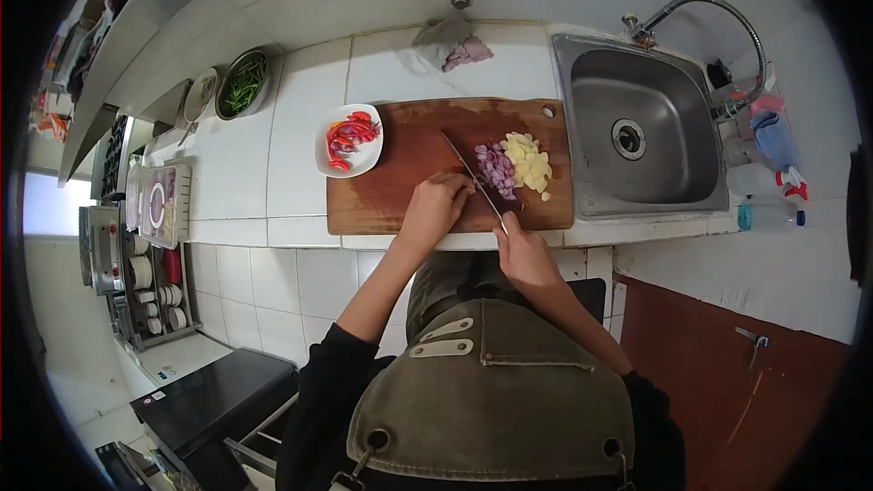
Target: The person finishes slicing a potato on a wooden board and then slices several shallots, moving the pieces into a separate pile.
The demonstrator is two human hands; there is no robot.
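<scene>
My right hand (523,250) grips the handle of a long knife (471,173), whose blade lies across the wooden cutting board (400,191). My left hand (438,200) rests on the board with its fingertips on the back of the blade. Just right of the blade sits a pile of chopped purple onion (496,168), and beside it a heap of pale yellow chopped pieces (530,162). A white dish of sliced red chillies (350,138) stands on the board's left corner.
A steel sink (637,136) with a curved tap (718,23) lies right of the board. A bowl of green beans (244,84) and a cloth (452,44) sit further back on the tiled counter. Bottles (768,182) stand at the far right.
</scene>
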